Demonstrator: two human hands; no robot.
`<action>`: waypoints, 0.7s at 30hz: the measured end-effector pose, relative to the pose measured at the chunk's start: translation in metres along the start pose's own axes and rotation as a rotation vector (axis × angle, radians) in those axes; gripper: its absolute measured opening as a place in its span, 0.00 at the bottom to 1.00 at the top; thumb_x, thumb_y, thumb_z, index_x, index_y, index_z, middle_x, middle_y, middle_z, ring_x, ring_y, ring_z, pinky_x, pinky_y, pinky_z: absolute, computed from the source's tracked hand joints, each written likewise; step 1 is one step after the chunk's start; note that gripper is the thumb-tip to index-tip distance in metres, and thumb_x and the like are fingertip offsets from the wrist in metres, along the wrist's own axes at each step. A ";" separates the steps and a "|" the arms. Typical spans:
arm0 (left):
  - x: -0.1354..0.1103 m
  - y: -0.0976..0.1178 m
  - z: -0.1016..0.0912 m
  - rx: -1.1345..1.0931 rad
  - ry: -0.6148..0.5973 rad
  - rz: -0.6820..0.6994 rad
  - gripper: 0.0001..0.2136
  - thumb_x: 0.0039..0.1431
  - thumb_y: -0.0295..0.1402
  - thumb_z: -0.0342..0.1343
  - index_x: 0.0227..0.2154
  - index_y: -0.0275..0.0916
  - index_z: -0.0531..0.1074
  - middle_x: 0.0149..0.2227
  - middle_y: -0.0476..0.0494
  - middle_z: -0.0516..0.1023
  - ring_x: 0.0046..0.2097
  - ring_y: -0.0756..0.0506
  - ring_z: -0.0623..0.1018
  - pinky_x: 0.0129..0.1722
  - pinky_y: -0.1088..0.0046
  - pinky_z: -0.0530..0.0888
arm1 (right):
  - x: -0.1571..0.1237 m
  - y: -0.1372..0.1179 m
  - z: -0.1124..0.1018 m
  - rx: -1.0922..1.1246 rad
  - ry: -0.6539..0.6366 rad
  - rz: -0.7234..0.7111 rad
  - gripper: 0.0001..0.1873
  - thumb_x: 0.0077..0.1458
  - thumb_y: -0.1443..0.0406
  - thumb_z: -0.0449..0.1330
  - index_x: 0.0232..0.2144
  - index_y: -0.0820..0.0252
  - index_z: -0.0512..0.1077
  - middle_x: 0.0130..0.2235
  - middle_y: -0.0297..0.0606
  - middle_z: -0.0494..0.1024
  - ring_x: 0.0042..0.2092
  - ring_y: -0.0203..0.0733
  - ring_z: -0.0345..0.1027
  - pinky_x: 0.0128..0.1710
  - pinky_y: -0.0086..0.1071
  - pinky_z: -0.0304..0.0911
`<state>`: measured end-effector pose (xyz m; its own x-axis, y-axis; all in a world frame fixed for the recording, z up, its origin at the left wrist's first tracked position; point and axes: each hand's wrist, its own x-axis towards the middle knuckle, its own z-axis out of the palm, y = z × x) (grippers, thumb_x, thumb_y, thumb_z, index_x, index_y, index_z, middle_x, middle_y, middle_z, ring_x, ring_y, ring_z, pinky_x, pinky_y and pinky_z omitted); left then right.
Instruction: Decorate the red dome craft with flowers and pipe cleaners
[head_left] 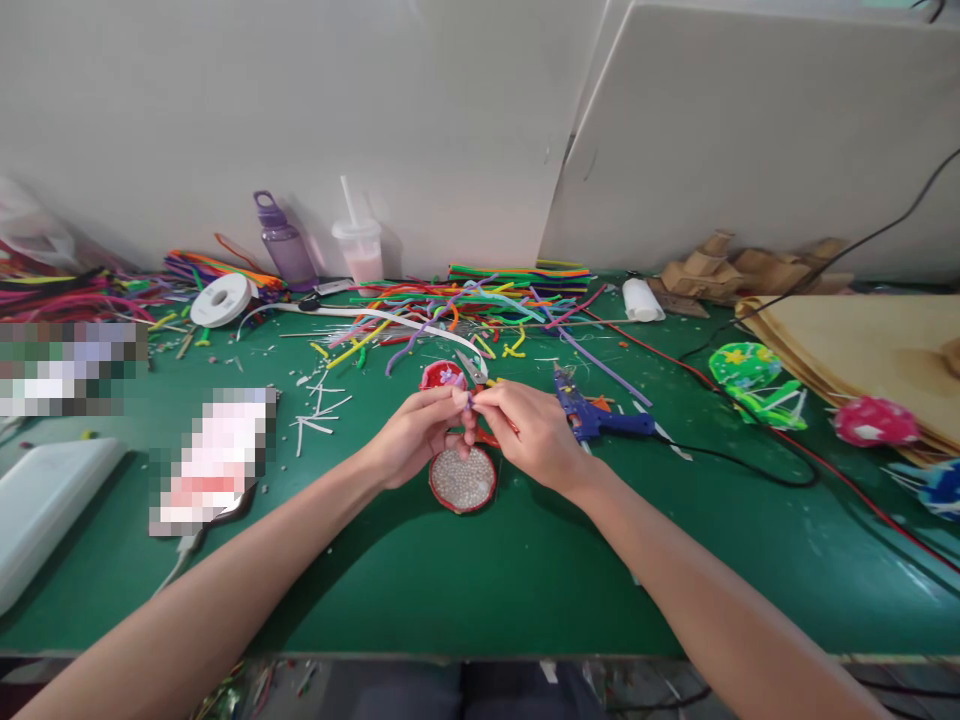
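Note:
My left hand [420, 430] and my right hand [536, 435] meet near the middle of the table, fingertips pinched together. Between them is a small purple piece of pipe cleaner [469, 400], mostly covered by the fingers. Just beyond my left fingers lies a red round piece [438, 376] with a light purple flower on it. Below the hands sits a red-rimmed disc [463, 480] filled with pale beads. Scissors [475, 371] lie partly hidden behind my hands, blades pointing away. To the right of my right hand rests a blue glue gun [592, 414].
Loose coloured pipe cleaners [480, 305] spread along the back, beside a white ribbon spool [221, 300], a purple bottle [286, 250] and a drink cup [360, 250]. A phone [217, 450] and white box [56, 510] lie left. Cables and a green craft piece [746, 366] lie right.

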<state>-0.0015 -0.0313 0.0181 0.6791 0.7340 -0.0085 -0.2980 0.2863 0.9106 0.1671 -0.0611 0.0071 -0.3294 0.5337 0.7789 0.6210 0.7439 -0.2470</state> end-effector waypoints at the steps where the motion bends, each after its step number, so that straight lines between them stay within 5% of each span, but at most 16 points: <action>1: 0.000 0.000 0.000 0.005 -0.005 0.002 0.08 0.57 0.32 0.55 0.27 0.32 0.69 0.27 0.46 0.69 0.27 0.51 0.73 0.23 0.77 0.73 | 0.000 0.000 0.000 0.007 0.011 0.010 0.08 0.61 0.71 0.50 0.34 0.59 0.68 0.31 0.39 0.76 0.34 0.38 0.70 0.36 0.32 0.65; 10: 0.000 -0.002 -0.001 0.060 0.016 0.057 0.08 0.56 0.33 0.55 0.26 0.33 0.69 0.26 0.47 0.69 0.28 0.51 0.72 0.25 0.76 0.73 | -0.001 -0.006 0.003 0.034 0.060 0.114 0.08 0.60 0.70 0.50 0.34 0.58 0.68 0.31 0.38 0.76 0.34 0.38 0.70 0.35 0.32 0.65; 17: 0.003 -0.005 -0.005 0.214 0.052 0.164 0.11 0.58 0.37 0.54 0.26 0.35 0.67 0.27 0.48 0.69 0.29 0.51 0.72 0.27 0.74 0.72 | 0.010 -0.008 -0.004 0.593 -0.065 0.602 0.11 0.60 0.60 0.51 0.32 0.59 0.68 0.24 0.32 0.71 0.23 0.32 0.64 0.23 0.28 0.61; 21: 0.004 -0.006 -0.008 0.268 0.040 0.171 0.11 0.60 0.38 0.53 0.27 0.35 0.67 0.27 0.48 0.70 0.29 0.51 0.72 0.29 0.75 0.71 | 0.014 -0.007 -0.008 0.730 -0.122 0.698 0.11 0.59 0.58 0.53 0.30 0.60 0.68 0.25 0.31 0.70 0.21 0.29 0.60 0.19 0.26 0.57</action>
<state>-0.0020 -0.0248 0.0097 0.6060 0.7826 0.1427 -0.2145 -0.0119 0.9766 0.1636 -0.0625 0.0242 -0.1552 0.9498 0.2716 0.1302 0.2922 -0.9475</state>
